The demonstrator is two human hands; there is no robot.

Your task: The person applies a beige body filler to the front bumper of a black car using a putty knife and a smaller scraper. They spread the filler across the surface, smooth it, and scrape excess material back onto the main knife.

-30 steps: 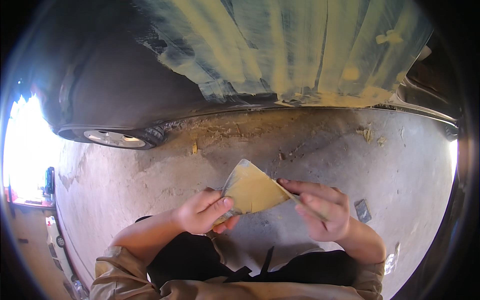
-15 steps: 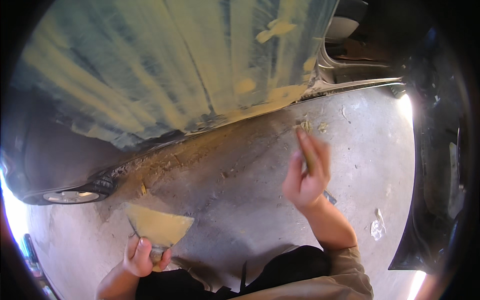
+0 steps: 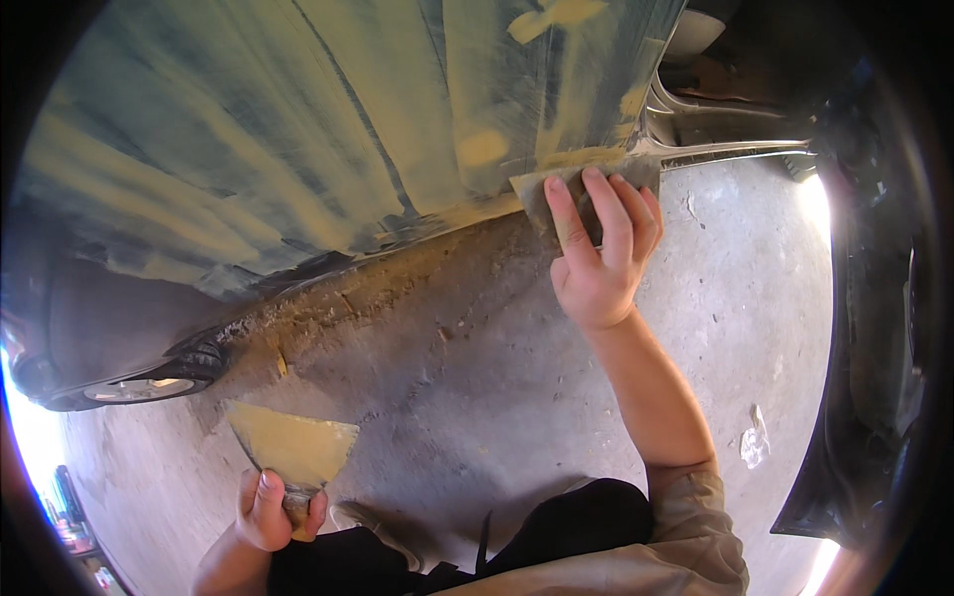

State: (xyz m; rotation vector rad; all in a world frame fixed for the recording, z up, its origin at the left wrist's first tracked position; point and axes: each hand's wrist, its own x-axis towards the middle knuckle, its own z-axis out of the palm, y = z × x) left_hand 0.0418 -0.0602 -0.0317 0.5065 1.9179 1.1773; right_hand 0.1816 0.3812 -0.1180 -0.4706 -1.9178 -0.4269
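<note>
Low at the left, my left hand (image 3: 268, 517) grips a triangular putty knife (image 3: 293, 442) by its handle, its blade covered with yellow putty. At upper right, my right hand (image 3: 601, 253) holds a flat, rectangular scraper (image 3: 537, 204) with fingers over its face, its edge against the lower right part of a car body panel (image 3: 308, 119) near a strip of putty. The panel is streaked with yellowish filler over dark and grey-green surface, with a few thicker patches.
A car wheel (image 3: 139, 389) shows at the left. A door-opening sill (image 3: 735, 149) is at upper right, and a dark loose-looking panel (image 3: 865, 397) stands along the right. The stained concrete floor (image 3: 397, 368) holds scraps and a crumpled white piece (image 3: 755, 442).
My hands have parted: my right hand rose with its scraper to the panel's lower edge, while my left dropped lower left with the putty-covered knife. The view has turned rightward.
</note>
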